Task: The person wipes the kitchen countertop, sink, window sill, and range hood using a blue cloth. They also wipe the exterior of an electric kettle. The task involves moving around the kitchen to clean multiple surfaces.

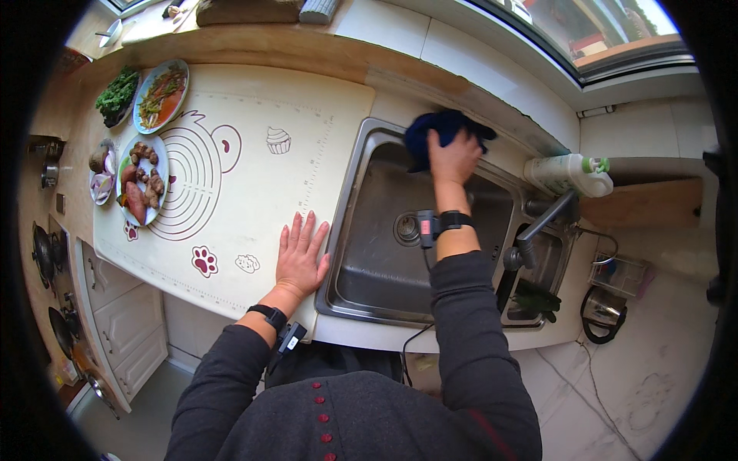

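Note:
My right hand (454,157) presses on a dark blue cloth (425,138) at the back rim of the stainless steel sink (375,282). The fingers lie spread over the cloth; whether they grip it does not show. Palm down, my left hand (301,253) rests with nothing in it on the cream printed mat (253,190), just left of the sink. Each wrist wears a black strap with a small device.
Plates of root vegetables (136,201), sauced food (163,95), leafy greens (117,98) and cut onions (102,187) stand at the left. Right of the sink are a white pump bottle (559,174), a faucet (545,222), dark green gloves (533,299) and a kettle (604,311).

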The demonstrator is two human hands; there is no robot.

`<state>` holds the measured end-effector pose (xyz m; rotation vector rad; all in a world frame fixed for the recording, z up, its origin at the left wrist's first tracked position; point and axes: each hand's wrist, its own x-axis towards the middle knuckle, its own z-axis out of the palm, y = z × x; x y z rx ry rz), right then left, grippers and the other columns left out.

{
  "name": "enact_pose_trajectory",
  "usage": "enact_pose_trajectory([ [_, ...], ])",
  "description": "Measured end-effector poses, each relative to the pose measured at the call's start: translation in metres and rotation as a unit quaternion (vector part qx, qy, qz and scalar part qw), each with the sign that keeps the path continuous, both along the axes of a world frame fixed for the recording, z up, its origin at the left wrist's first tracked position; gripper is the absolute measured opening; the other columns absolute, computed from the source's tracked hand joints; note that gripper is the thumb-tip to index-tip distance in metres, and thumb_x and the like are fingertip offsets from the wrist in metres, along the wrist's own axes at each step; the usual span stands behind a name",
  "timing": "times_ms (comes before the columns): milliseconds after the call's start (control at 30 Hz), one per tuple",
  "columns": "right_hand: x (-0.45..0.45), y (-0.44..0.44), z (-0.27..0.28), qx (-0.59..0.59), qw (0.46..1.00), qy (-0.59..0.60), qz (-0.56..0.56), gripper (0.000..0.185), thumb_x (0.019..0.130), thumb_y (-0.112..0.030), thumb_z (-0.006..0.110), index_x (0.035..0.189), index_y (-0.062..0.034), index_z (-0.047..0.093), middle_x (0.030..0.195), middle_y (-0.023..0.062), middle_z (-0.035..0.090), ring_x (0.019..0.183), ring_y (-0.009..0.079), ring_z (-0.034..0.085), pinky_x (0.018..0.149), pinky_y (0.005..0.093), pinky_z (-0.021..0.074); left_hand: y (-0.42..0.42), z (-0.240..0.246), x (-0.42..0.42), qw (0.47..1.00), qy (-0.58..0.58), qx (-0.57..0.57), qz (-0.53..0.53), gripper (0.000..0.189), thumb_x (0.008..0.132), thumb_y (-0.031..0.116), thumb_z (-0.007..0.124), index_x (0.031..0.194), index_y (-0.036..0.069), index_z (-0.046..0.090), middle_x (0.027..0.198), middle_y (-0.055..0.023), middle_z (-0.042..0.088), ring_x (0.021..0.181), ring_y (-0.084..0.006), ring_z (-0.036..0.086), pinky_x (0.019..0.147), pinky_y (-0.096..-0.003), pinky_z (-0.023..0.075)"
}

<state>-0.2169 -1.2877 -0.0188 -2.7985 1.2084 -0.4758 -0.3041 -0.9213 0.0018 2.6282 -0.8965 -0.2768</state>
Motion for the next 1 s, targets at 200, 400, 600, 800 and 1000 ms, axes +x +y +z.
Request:
enact_pose_trajectory([
  [200, 0.068, 0.101, 0.001, 0.087, 0.971, -0.072, 0.209, 0.056, 0.077, -0.041, 0.069, 0.12, -0.0053, 0.064, 0.129, 0.0181, 0.058, 0.115, 0.0366, 0.051, 0.103, 0.0439, 0.0406, 0.001, -0.002, -0.001, 1.0, -0.009, 0.002, 0.004, 0.068, 0.087, 0.033, 0.058, 0.151, 0.019, 0.038, 0.161, -0.0134, 0.023, 0.15, -0.0356, 0.017, 0.119, -0.0518, 0.0145],
  [400, 0.062, 0.112, 0.008, 0.064, 0.946, -0.143, 0.285, 0.051, 0.076, -0.027, 0.072, 0.122, -0.0064, 0.064, 0.13, 0.0158, 0.058, 0.12, 0.0366, 0.05, 0.106, 0.0431, 0.0399, -0.001, -0.002, -0.001, 1.0, -0.014, -0.01, 0.009, 0.067, 0.086, 0.032, 0.058, 0.149, 0.018, 0.04, 0.16, -0.0143, 0.026, 0.149, -0.0368, 0.019, 0.119, -0.0523, 0.016],
  [600, 0.075, 0.118, 0.013, 0.038, 0.925, -0.044, 0.376, 0.063, 0.072, -0.021, 0.075, 0.132, -0.0131, 0.057, 0.136, 0.0109, 0.055, 0.129, 0.0333, 0.044, 0.111, 0.0482, 0.0342, -0.001, 0.002, -0.002, 1.0, -0.016, -0.011, 0.006, 0.066, 0.085, 0.029, 0.058, 0.147, 0.016, 0.042, 0.158, -0.0163, 0.028, 0.148, -0.0387, 0.02, 0.118, -0.0532, 0.0166],
  [800, 0.089, 0.12, 0.027, 0.106, 0.922, -0.02, 0.372, 0.042, 0.075, -0.009, 0.064, 0.116, -0.0138, 0.068, 0.116, 0.0106, 0.065, 0.113, 0.0329, 0.055, 0.101, 0.0464, 0.0416, -0.002, 0.001, -0.003, 0.999, -0.025, 0.024, 0.006, 0.065, 0.085, 0.033, 0.057, 0.147, 0.017, 0.044, 0.159, -0.0147, 0.028, 0.149, -0.036, 0.019, 0.119, -0.0513, 0.0159],
  [1000, 0.071, 0.106, 0.029, 0.072, 0.927, -0.017, 0.367, 0.028, 0.075, -0.007, 0.06, 0.098, -0.0155, 0.074, 0.097, 0.0077, 0.067, 0.101, 0.0305, 0.057, 0.087, 0.0428, 0.0461, -0.002, 0.003, -0.003, 0.999, -0.028, 0.023, 0.002, 0.065, 0.085, 0.032, 0.056, 0.146, 0.016, 0.044, 0.159, -0.0149, 0.028, 0.149, -0.0358, 0.019, 0.119, -0.0511, 0.0155],
])
